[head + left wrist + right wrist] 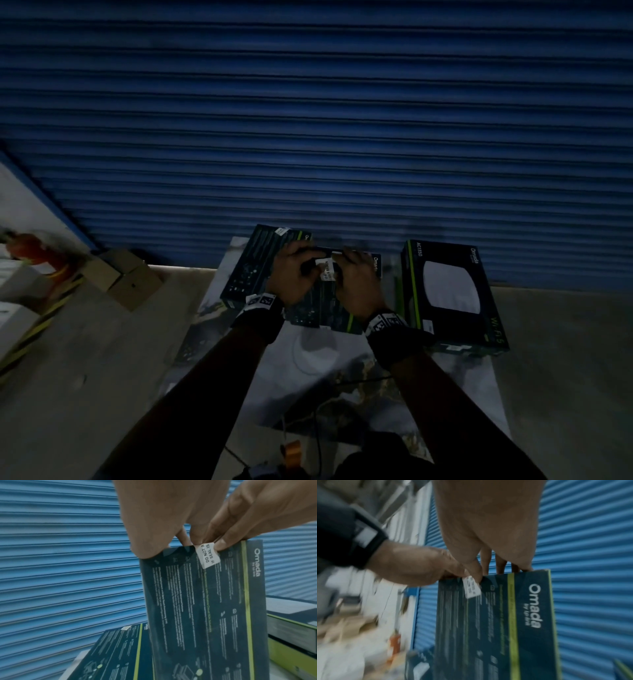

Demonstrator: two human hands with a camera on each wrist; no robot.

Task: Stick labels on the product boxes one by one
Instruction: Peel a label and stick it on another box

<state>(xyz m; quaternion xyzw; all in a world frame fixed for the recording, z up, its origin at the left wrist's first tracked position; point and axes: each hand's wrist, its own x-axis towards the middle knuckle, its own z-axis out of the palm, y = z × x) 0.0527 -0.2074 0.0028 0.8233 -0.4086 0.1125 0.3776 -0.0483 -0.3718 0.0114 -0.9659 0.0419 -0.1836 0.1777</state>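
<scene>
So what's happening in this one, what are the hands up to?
A person is sealing product boxes. Both hands, left hand and right hand, hold the middle box by its top edge and press a white seal label over that edge. Another box lies to the left, already labelled; a third box lies to the right.

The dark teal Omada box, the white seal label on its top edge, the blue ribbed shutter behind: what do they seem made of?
Dark teal Omada box: printed cardboard by its sharp folded edges, with a slight sheen.
White seal label: thin paper or film sticker; it bends over the box edge.
Blue ribbed shutter: probably painted metal, from its even horizontal slats.
</scene>
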